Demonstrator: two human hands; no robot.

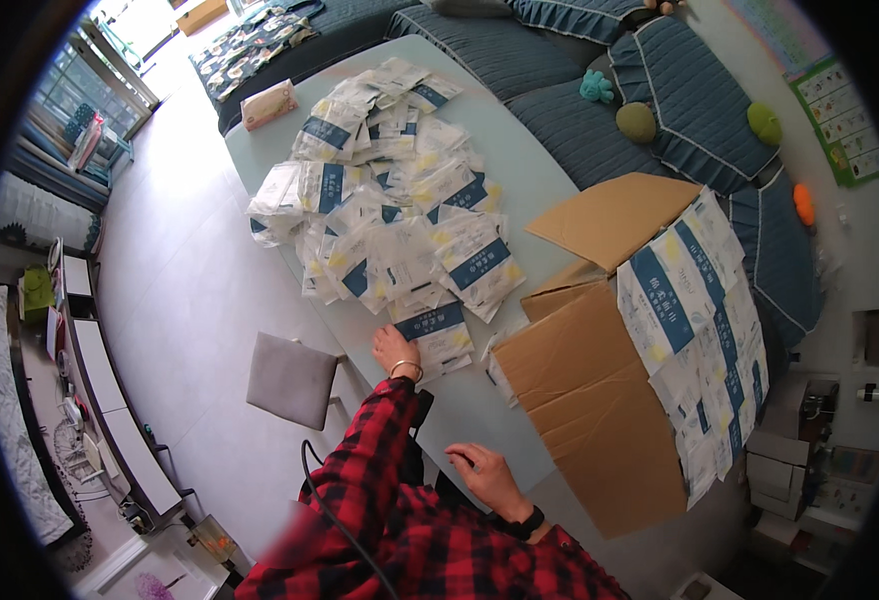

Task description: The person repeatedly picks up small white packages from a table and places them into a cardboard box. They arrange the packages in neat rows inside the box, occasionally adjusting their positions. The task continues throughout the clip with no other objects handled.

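Note:
My left hand [397,352] is at the near left edge of a flat packet of cotton face towels [447,342], touching it; whether the fingers grip it cannot be told. This packet is white with a blue band and lies at the near end of a large loose heap of similar packets [402,251]. Over the table's near edge hovers my right hand [490,480], its fingers loosely bent and nothing visible in it. To the right is a cardboard box [582,390] with its flaps spread, filled with rows of the same packets [664,300].
The heap covers much of a pale table [514,157]. A tissue pack [268,105] sits at its far left corner. A grey stool [292,380] stands left of the table, a blue quilted sofa [552,105] behind it. A black cable [334,517] crosses my left sleeve.

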